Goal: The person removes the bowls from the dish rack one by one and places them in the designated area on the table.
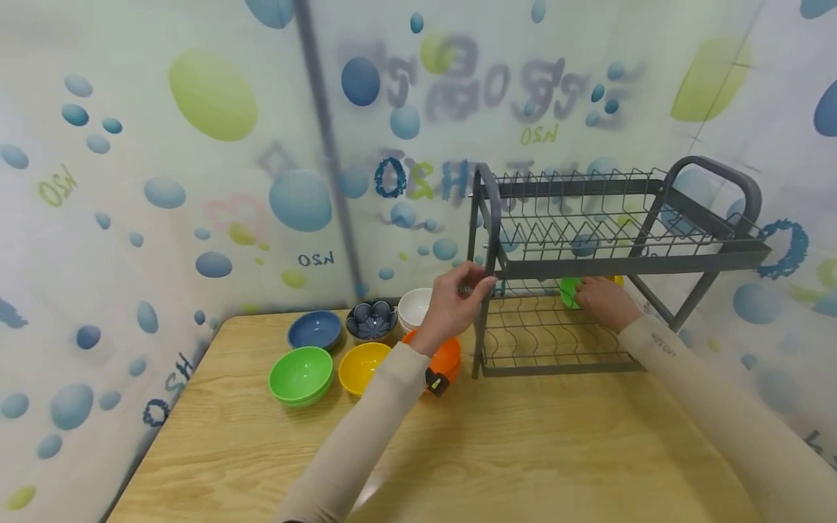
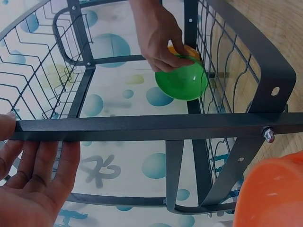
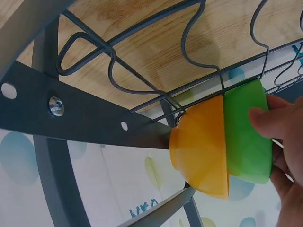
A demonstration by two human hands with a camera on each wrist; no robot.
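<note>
In the head view a two-tier dark grey dish rack (image 1: 634, 267) stands on the right of the table. My left hand (image 1: 458, 305) holds its left upright, thumb on one side and fingers on the other. My right hand (image 1: 608, 303) reaches into the lower tier and pinches a green bowl (image 3: 248, 135) by its edge. That bowl stands on its side against the wires, right beside a yellow-orange bowl (image 3: 201, 146) tilted the same way at the tier's end. In the left wrist view the green bowl (image 2: 182, 85) shows its inside and mostly hides the yellow-orange one.
Left of the rack, on the wooden table (image 1: 523, 450), are stacked green bowls (image 1: 301, 374), a yellow bowl (image 1: 362, 365), orange bowls (image 1: 447, 358), a blue bowl (image 1: 315, 330), a dark flower-shaped bowl (image 1: 371, 321) and white bowls (image 1: 414, 306). A patterned curtain (image 1: 196, 145) hangs behind.
</note>
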